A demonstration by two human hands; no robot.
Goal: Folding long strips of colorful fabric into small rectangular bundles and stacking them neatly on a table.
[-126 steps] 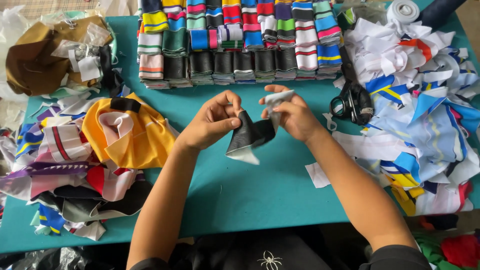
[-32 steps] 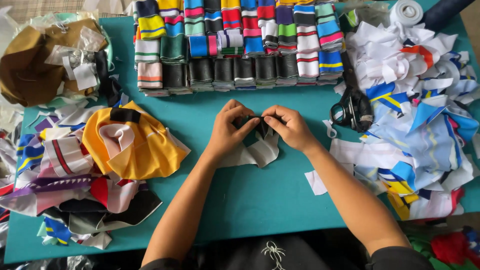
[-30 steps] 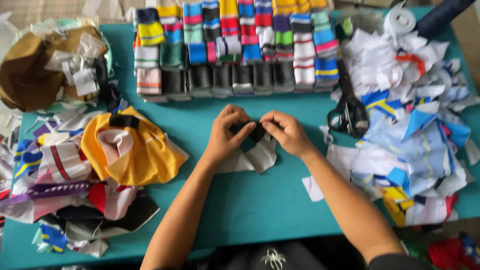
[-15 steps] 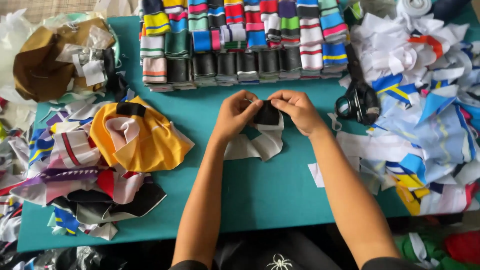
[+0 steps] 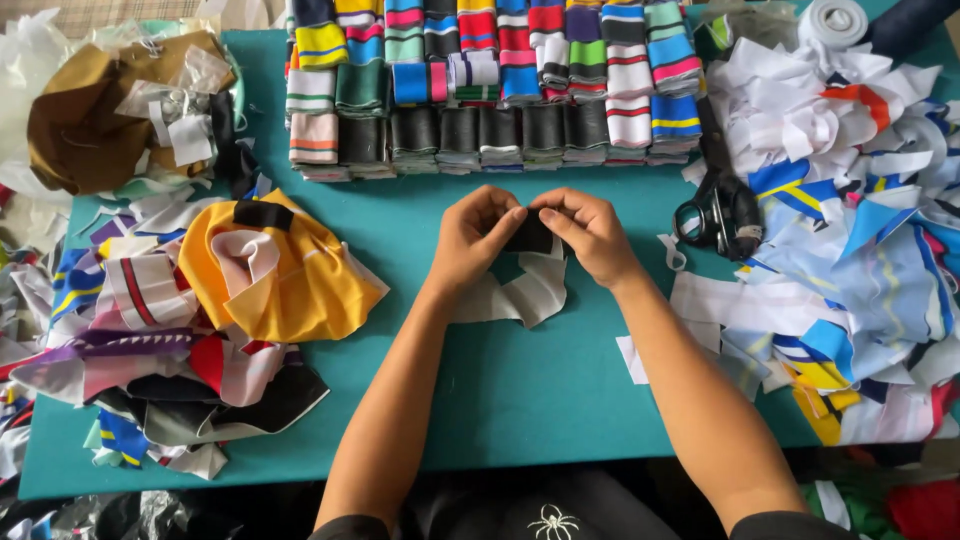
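Head view, looking straight down: the thing being worked is a small black fabric piece (image 5: 530, 236) with a white strip (image 5: 525, 293) hanging off below it, sitting near the middle of the teal surface (image 5: 500, 390). It looks like soft knit, so I'd guess it's super light and floppy, no stiffness at all, and it'll fold or bunch wherever you let go. Probably not slippery, and nothing fragile about it. Best place to hold it looks like the top edge, one corner per hand, so it stays flat between them.

That's pretty much what's going on. The left hand (image 5: 478, 232) has its fingertips pinched on the left end of the black piece, and the right hand (image 5: 590, 232) pinches the right end, thumbs nearly touching in the middle. The white strip trails loose onto the surface, curling a bit.

Further out: neat rows of folded striped and black cuffs (image 5: 490, 85) along the far edge, black scissors (image 5: 718, 212) just to the right of the hands, a big heap of white, blue and yellow scraps (image 5: 850, 220) on the right, and a yellow garment piece (image 5: 275, 265) on a mixed pile to the left.
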